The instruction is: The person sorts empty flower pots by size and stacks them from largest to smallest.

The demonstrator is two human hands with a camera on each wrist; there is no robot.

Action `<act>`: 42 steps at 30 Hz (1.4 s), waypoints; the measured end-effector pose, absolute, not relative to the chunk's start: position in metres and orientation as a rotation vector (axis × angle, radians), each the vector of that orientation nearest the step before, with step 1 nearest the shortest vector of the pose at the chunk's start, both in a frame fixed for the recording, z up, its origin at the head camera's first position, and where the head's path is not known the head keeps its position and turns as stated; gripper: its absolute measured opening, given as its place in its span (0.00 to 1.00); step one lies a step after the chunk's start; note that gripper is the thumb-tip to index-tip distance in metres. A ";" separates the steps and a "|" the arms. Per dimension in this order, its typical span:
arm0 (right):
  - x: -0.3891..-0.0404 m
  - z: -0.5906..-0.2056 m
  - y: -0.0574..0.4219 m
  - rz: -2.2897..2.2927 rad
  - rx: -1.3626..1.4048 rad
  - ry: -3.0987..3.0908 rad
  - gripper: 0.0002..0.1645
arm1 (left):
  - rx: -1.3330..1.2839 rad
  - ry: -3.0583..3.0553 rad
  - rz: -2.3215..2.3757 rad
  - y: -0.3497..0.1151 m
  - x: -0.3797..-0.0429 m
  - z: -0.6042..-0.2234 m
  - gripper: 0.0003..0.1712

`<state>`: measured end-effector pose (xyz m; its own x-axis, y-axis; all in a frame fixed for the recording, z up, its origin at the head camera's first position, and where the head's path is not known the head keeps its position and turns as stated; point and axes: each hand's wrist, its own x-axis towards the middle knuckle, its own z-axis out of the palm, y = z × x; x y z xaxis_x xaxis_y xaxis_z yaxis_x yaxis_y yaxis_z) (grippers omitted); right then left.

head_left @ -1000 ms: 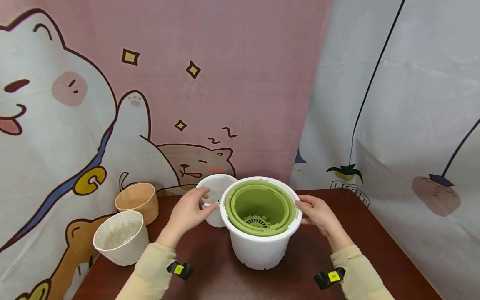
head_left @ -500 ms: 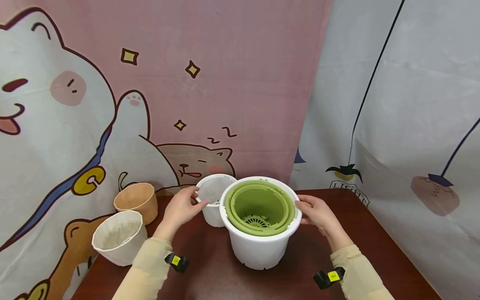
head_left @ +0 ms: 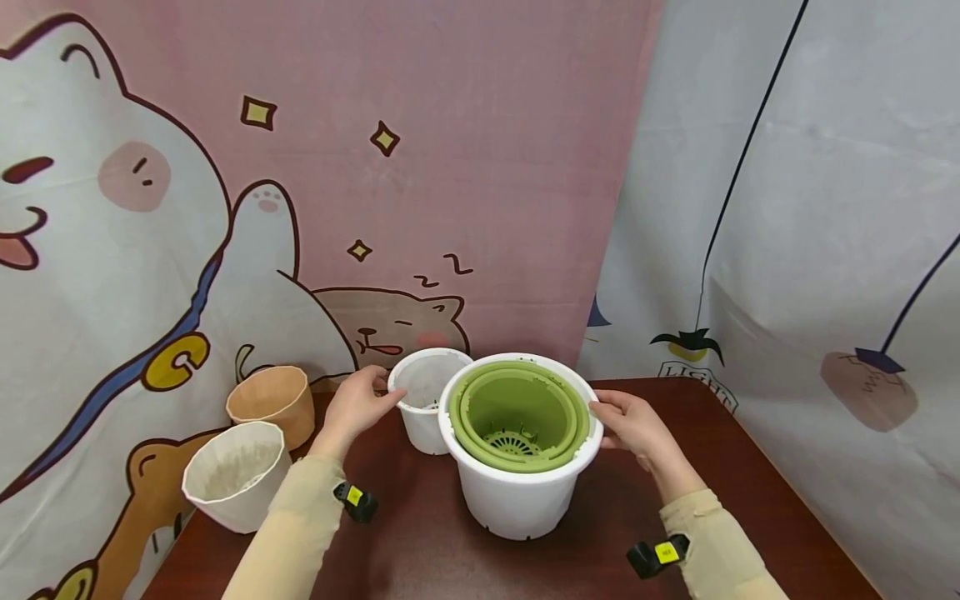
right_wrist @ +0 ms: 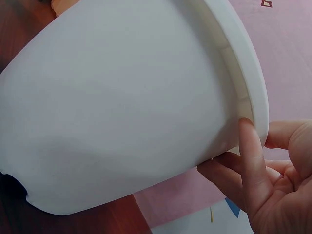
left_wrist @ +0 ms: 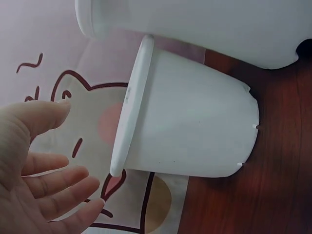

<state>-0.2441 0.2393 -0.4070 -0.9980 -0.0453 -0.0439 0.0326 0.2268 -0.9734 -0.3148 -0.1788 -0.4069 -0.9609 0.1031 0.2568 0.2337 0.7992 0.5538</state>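
A large white flowerpot (head_left: 517, 504) stands upright at the middle of the table, with green pots (head_left: 521, 404) nested inside it; slots show in the innermost green base. My right hand (head_left: 637, 425) holds the large pot's rim at its right side, fingertips under the lip in the right wrist view. Behind and left of it stands a smaller white flowerpot (head_left: 426, 429), its rim partly behind the large one. Beside that smaller pot is my left hand (head_left: 356, 408), fingers spread and apart from its rim (left_wrist: 130, 107) in the left wrist view, holding nothing.
To the left, a cream faceted pot (head_left: 240, 479) stands in front of an orange-tan faceted pot (head_left: 288, 408). The dark red-brown table (head_left: 712, 483) meets cartoon-printed cloth (head_left: 510, 208) at the back.
My left hand has drawn left, away from the large pot's rim and past the smaller pot's left side. The right hand and all the pots stay in place.
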 end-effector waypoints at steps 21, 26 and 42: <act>-0.242 -0.406 0.238 -1.917 -0.020 2.417 0.30 | -0.111 -2.835 -0.973 -0.181 -0.344 -0.417 0.39; -0.242 -0.406 0.238 -1.912 -0.026 2.423 0.30 | -0.074 -2.827 -1.145 -0.178 -0.346 -0.422 0.39; -0.243 -0.409 0.239 -1.908 -0.005 2.439 0.31 | 0.069 -2.761 -1.528 -0.173 -0.351 -0.440 0.39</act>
<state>-0.2434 0.2391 -0.4086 -0.9990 -0.0300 -0.0333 0.0251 0.2413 -0.9701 -0.3515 -0.1731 -0.4401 -0.9989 -0.0313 -0.0342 -0.0456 0.5306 0.8464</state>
